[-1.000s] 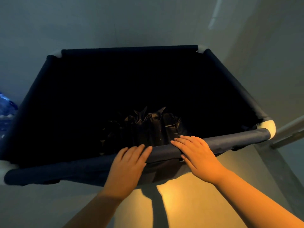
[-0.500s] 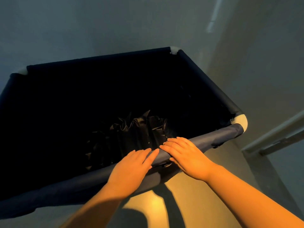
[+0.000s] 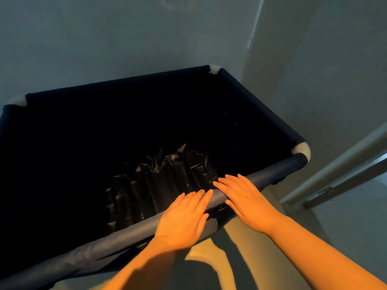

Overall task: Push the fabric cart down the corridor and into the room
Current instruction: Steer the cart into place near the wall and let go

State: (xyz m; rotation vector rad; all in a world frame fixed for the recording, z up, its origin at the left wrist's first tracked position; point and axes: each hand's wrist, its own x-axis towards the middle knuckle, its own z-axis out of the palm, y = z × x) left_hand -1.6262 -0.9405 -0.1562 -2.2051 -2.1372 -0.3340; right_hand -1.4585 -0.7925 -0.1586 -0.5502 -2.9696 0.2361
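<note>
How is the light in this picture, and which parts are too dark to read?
Head view: warm orange light falls on both hands, left and right, and on the floor, where the arms cast shadows; the fabric cart interior is nearly black, only a crumpled black liner shows; wide-angle bending at edges.

No text, label, brand, number or sign can be read anywhere in view. The dark navy fabric cart (image 3: 257,181) under the hands shows only plain cloth on its rail, and the crumpled black plastic liner (image 3: 165,181) beyond the fingertips carries no print that can be made out in the dim light.
</note>
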